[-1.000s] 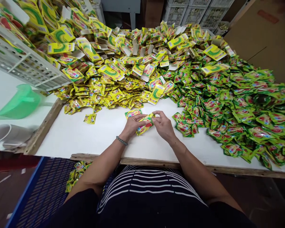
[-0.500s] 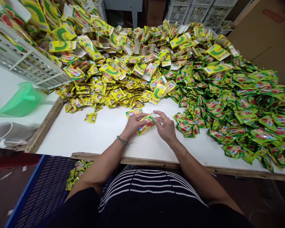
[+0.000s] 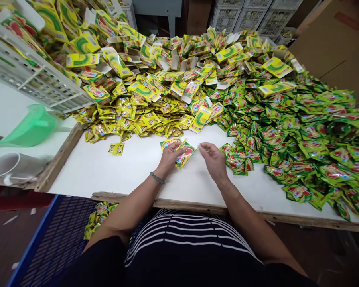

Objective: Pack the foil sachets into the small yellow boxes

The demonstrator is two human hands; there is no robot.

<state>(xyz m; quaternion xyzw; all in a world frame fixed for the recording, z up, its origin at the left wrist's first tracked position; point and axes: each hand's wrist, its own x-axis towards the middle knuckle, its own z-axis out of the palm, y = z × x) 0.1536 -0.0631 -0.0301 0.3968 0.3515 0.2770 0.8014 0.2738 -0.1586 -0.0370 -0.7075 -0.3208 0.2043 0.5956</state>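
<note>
My left hand (image 3: 168, 158), with a beaded bracelet at the wrist, grips a small yellow-green box (image 3: 186, 156) printed with red watermelon. Just right of the box's end is my right hand (image 3: 213, 159), its fingers curled and the tips pinched together; whether they touch the box's end or hold anything is too small to tell. A second small packet or box (image 3: 166, 142) lies on the white table (image 3: 137, 171) behind my left fingers, partly covered by them.
Yellow sachets (image 3: 131, 115) are heaped in front, green sachets (image 3: 311, 139) at the right, and open-ended boxes (image 3: 167, 56) behind. To the left are a white crate (image 3: 44, 75), a green scoop (image 3: 30, 127) and a white mug (image 3: 16, 166). A blue basket (image 3: 50, 231) stands below.
My right hand has drawn slightly away to the right from the box's end, its fingers more curled. The box in my left hand has turned a little. The whole view has shifted slightly.
</note>
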